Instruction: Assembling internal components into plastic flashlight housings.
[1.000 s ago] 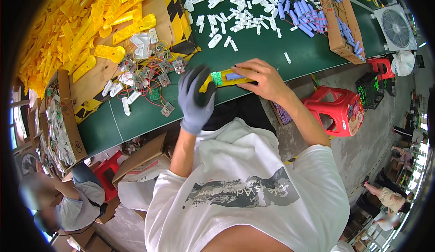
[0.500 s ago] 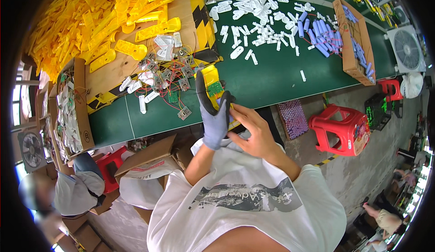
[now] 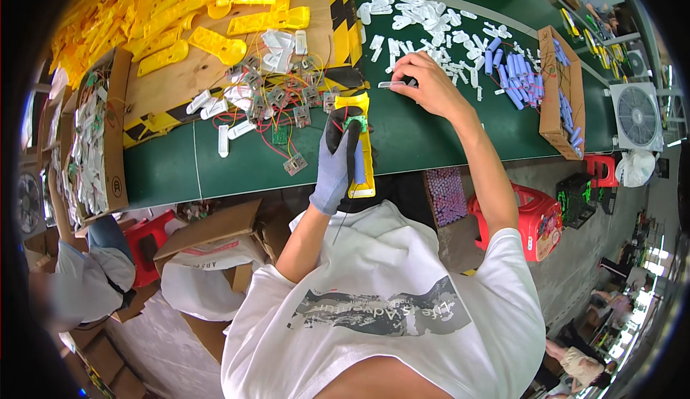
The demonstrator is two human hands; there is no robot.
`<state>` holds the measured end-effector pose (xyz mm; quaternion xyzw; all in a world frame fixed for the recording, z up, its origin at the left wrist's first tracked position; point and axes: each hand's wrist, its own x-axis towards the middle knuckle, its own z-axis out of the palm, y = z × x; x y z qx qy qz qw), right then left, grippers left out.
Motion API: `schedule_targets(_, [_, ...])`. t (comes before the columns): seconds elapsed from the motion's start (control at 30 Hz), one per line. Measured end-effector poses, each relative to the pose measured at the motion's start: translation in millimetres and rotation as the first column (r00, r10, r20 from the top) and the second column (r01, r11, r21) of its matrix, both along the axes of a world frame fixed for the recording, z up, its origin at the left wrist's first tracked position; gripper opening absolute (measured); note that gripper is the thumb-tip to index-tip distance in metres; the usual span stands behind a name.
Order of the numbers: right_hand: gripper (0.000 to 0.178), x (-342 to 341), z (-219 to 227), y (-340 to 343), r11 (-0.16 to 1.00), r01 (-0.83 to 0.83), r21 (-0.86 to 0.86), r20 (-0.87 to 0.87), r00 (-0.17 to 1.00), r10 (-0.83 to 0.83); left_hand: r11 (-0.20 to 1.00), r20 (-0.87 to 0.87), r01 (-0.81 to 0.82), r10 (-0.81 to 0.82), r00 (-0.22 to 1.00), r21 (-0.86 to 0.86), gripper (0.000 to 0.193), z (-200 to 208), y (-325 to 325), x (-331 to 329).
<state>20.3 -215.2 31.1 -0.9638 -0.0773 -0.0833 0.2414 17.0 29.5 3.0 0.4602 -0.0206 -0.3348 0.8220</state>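
Note:
My left hand (image 3: 335, 165), in a grey glove with dark fingers, is closed round a long yellow plastic housing (image 3: 353, 102) over the front of the table. Inside the housing lie a small green circuit board (image 3: 357, 122), next to my fingertips, and a blue-purple cylindrical battery (image 3: 359, 163). A thin dark wire hangs below that hand. My bare right hand (image 3: 433, 89) is stretched forward over the table, fingers pinched on a small whitish plastic piece (image 3: 389, 84). Just beyond it lies a spread of small white plastic parts (image 3: 431, 22).
Yellow housings (image 3: 215, 45) are heaped at the far left on a wooden board. Wired circuit modules (image 3: 277, 97) lie before them. Purple batteries (image 3: 514, 76) lie by a cardboard box (image 3: 550, 104) at right. A red stool (image 3: 528, 223) stands below the table edge.
My right hand has left the housing and moved forward to the right, and now pinches a whitish piece. The housing in my left hand has turned more upright, showing the battery.

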Motion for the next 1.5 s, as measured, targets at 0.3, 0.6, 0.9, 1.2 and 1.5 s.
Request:
schedule_targets(0.3, [0.013, -68.5, -3.2, 73.7, 0.523, 0.178, 0.833, -0.158, 0.984, -0.083, 0.997, 0.088, -0.052, 0.047, 0.995, 0.06, 0.023, 1.9, -6.4, 1.0])
schedule_targets(0.6, [0.021, -68.1, -25.6, 78.9, 0.273, 0.321, 0.907, -0.361, 0.926, 0.109, 0.971, 0.267, -0.054, -0.011, 0.964, 0.233, 0.021, -1.8, -8.2, -0.9])
schedule_targets(0.9, [0.015, -65.6, -24.7, 93.9, 0.394, 0.24, 0.887, -0.24, 0.97, -0.05, 0.943, 0.444, -0.181, 0.04, 0.895, 0.28, 0.022, 0.7, -11.8, -5.0])
schedule_targets(1.2, [0.037, -71.0, -25.2, 115.3, 0.204, 0.344, 0.917, -0.316, 0.936, -0.158, 0.925, 0.533, -0.234, 0.041, 0.845, 0.3, 0.019, -4.0, -12.8, -9.6])
schedule_targets(1.5, [0.033, -78.2, -21.2, 125.8, 0.53, 0.287, 0.798, -0.124, 0.939, -0.321, 0.91, 0.621, -0.229, -0.038, 0.783, 0.345, 0.021, -0.1, -15.6, -9.8])
